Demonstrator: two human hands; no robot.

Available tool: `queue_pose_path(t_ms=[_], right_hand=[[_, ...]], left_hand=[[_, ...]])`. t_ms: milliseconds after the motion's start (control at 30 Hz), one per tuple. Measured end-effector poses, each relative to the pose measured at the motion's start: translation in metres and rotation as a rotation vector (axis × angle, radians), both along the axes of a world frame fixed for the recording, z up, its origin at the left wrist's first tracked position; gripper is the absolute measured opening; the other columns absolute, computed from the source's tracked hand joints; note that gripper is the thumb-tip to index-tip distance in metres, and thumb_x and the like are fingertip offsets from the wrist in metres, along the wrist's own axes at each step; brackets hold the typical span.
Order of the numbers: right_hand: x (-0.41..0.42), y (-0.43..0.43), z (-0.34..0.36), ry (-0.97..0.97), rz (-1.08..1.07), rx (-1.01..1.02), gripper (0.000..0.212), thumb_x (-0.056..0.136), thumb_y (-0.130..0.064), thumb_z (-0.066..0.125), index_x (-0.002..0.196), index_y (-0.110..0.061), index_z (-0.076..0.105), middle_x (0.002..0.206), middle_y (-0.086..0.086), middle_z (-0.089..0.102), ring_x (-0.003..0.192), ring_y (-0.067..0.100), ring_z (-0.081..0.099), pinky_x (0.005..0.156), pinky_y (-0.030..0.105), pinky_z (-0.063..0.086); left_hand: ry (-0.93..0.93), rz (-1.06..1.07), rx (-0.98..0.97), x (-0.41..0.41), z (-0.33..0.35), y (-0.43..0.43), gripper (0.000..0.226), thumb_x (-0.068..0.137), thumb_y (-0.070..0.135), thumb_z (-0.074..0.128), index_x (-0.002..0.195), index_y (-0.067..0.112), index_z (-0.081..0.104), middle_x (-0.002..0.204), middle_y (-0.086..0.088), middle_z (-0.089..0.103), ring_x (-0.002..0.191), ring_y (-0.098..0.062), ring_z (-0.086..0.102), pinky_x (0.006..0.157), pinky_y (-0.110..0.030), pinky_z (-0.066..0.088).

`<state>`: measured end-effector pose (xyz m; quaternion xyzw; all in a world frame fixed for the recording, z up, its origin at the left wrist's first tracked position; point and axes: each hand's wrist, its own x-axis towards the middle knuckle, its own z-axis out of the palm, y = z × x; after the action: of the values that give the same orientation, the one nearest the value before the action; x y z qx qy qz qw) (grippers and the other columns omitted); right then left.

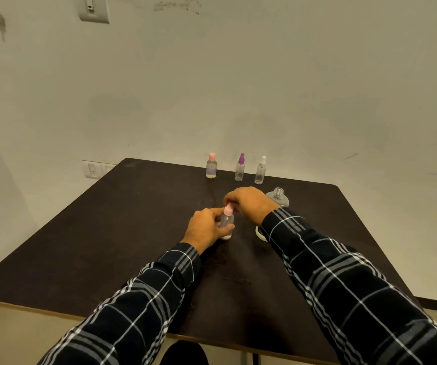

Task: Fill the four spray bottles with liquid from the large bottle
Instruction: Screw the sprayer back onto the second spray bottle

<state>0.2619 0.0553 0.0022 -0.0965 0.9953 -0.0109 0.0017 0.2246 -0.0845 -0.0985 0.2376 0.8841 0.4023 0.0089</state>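
Dark table [106, 233] fills the lower view. Both forearms in plaid sleeves reach forward over it, the left sleeve [133, 299] from low centre, the right sleeve [343, 272] from the low right corner, and they converge toward one spot. Left hand [206, 227] is thumb-side up, with fingers and thumb wrapped round the body of a small bottle [227, 219], which is clear, upright, and has its base on or just at the tabletop. Right hand [251, 202] arches over from behind and right, knuckles up and wrist bent down, with fingertips curled onto the bottle's pink top [228, 209]. The two hands are close together, both clamped on this one bottle; whether they touch each other cannot be told. Large bottle [279, 197] stands just beyond the right hand, clear, its threaded neck uncapped and its lower part hidden by the wrist. A white round cap [260, 233] lies on the table just under the right wrist, half covered by the cuff. Well beyond both hands, at the far table edge, three small bottles stand in a row: pink-capped labelled bottle [211, 167], purple-topped sprayer [240, 168], white-topped sprayer [260, 171].
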Motion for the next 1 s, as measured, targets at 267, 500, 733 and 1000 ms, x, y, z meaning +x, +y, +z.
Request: queue_pose_path(t_ms=[267, 500, 733, 1000], right_hand=[[-0.007, -0.01, 0.016, -0.081, 0.078, 0.128, 0.031, 0.097, -0.005, 0.053, 0.124, -0.013, 0.064, 0.12, 0.008, 0.065, 0.111, 0.024, 0.06, 0.093, 0.03, 0.046], [-0.004, -0.001, 0.01, -0.053, 0.095, 0.049, 0.028, 0.097, -0.009, 0.057, 0.121, -0.018, 0.067, 0.121, 0.003, 0.067, 0.112, 0.021, 0.061, 0.097, 0.033, 0.049], [-0.006, -0.005, 0.004, -0.076, -0.076, 0.042, 0.028, 0.101, -0.031, 0.052, 0.117, -0.013, 0.066, 0.114, 0.009, 0.068, 0.107, 0.025, 0.064, 0.094, 0.037, 0.051], [-0.001, 0.005, -0.009, -0.027, -0.223, -0.193, 0.044, 0.095, -0.053, 0.054, 0.119, -0.017, 0.062, 0.109, 0.004, 0.069, 0.099, 0.02, 0.064, 0.087, 0.036, 0.053]], left_hand=[[-0.002, 0.016, -0.027, 0.003, 0.004, -0.002, 0.03, 0.084, 0.034, 0.079, 0.111, 0.024, 0.072, 0.091, 0.009, 0.072, 0.085, -0.003, 0.064, 0.071, -0.016, 0.046], [0.003, 0.012, -0.056, 0.001, 0.003, 0.0, 0.03, 0.084, 0.034, 0.079, 0.11, 0.021, 0.071, 0.082, 0.012, 0.063, 0.078, -0.005, 0.059, 0.071, -0.021, 0.046], [0.003, 0.01, -0.066, 0.001, 0.005, -0.001, 0.037, 0.084, 0.036, 0.079, 0.116, 0.02, 0.071, 0.091, 0.007, 0.068, 0.086, -0.008, 0.064, 0.081, -0.028, 0.055], [-0.028, -0.005, -0.082, -0.001, 0.006, -0.001, 0.029, 0.085, 0.035, 0.077, 0.109, 0.02, 0.071, 0.083, 0.01, 0.065, 0.085, -0.01, 0.064, 0.078, -0.03, 0.053]])
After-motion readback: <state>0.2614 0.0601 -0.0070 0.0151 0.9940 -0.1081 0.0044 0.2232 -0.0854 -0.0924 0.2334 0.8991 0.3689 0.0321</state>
